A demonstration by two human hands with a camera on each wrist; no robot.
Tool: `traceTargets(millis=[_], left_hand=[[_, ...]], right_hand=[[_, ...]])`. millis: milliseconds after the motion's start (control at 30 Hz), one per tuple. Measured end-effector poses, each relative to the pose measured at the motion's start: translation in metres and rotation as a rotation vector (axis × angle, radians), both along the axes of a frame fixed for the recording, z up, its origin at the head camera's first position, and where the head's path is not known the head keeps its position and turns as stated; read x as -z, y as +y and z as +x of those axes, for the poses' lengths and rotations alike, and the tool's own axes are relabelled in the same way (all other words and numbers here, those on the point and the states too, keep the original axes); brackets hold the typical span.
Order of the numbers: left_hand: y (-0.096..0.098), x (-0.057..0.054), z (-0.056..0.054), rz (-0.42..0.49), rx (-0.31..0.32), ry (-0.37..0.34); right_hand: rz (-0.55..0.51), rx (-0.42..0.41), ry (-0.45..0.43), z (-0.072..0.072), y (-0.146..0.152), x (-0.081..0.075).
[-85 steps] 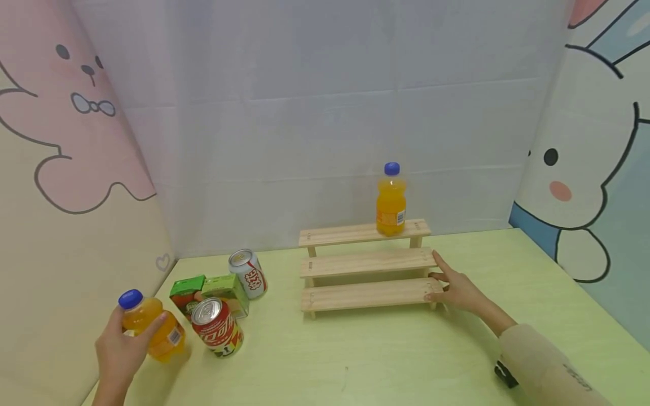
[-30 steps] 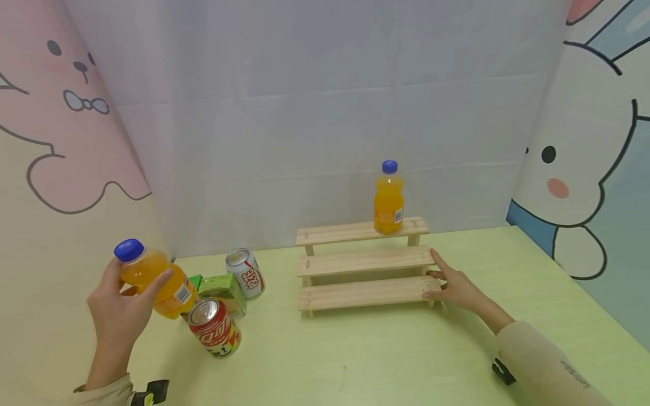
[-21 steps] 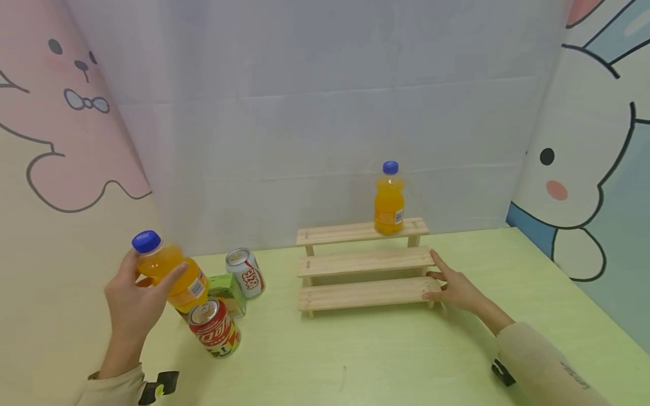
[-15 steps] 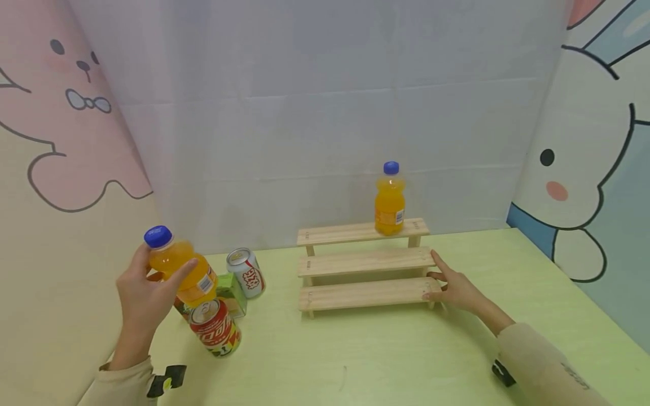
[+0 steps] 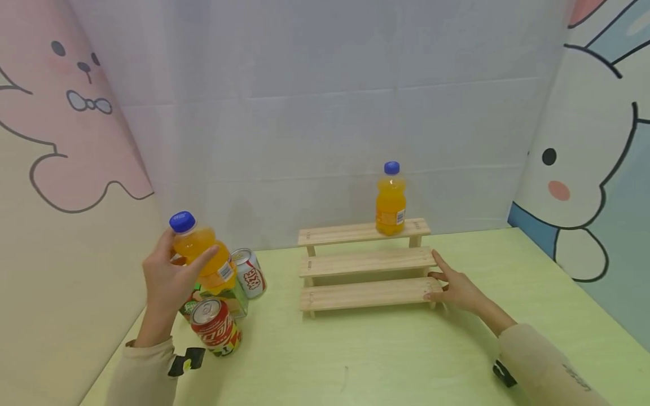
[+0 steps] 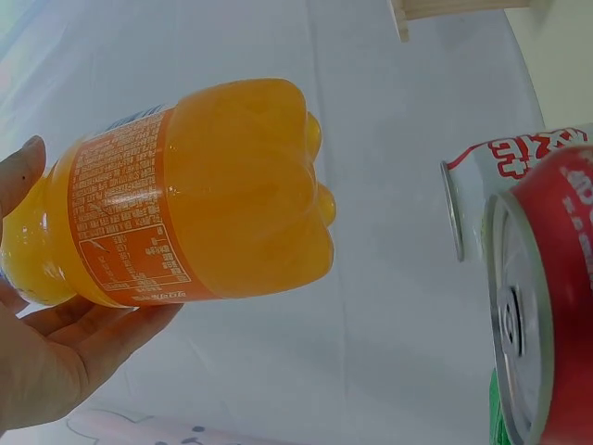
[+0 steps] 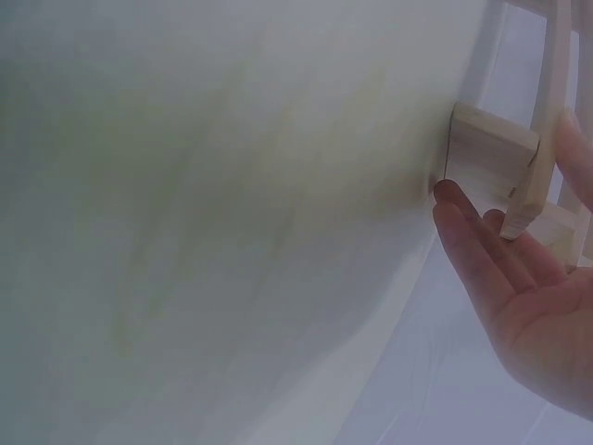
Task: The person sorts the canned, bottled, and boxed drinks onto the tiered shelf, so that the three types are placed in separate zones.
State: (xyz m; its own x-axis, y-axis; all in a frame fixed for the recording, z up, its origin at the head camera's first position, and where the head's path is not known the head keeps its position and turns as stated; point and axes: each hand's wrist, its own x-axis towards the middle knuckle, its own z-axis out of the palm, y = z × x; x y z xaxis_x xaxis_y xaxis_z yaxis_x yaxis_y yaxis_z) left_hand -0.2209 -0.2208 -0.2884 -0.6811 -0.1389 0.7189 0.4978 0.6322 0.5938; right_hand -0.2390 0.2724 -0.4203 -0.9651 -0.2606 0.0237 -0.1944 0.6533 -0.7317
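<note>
Bottle of clear plastic, blue-capped and filled with orange liquid (image 5: 199,242), hangs tilted in the air, cap up, base toward the lower right. The left hand (image 5: 167,275) has thumb and fingers curled round its upper part, closed to the bottle's width; this high hold leaves the base free. The right hand (image 5: 459,290) touches the right end of a stepped pale-wood rack (image 5: 368,262), fingers spread, probably to steady it; whether they pinch cannot be told. A second blue-capped orange bottle (image 5: 391,206) stands upright right of centre on the top plank, leaving room to its left. Red cylindrical metal can (image 5: 218,331) and silver-white metal can (image 5: 251,277) stand well apart from the rack.
</note>
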Motion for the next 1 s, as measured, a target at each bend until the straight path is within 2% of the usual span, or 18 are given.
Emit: traceTargets(millis=[133, 400, 700, 1000], left_hand=[[0.006, -0.001, -0.006, 0.016, 0.037, 0.001], [0.015, 0.0, -0.016, 0.046, 0.056, -0.044], [0.025, 0.002, -0.025, 0.003, 0.075, -0.018], [0.037, 0.007, -0.037, -0.001, 0.122, -0.006]], right_hand=[[0.011, -0.003, 0.007, -0.001, 0.0, 0.0], [0.007, -0.014, 0.01, -0.002, 0.0, -0.002], [0.002, -0.009, 0.003, -0.002, 0.0, -0.002], [-0.013, -0.014, -0.001, -0.001, 0.001, -0.001]])
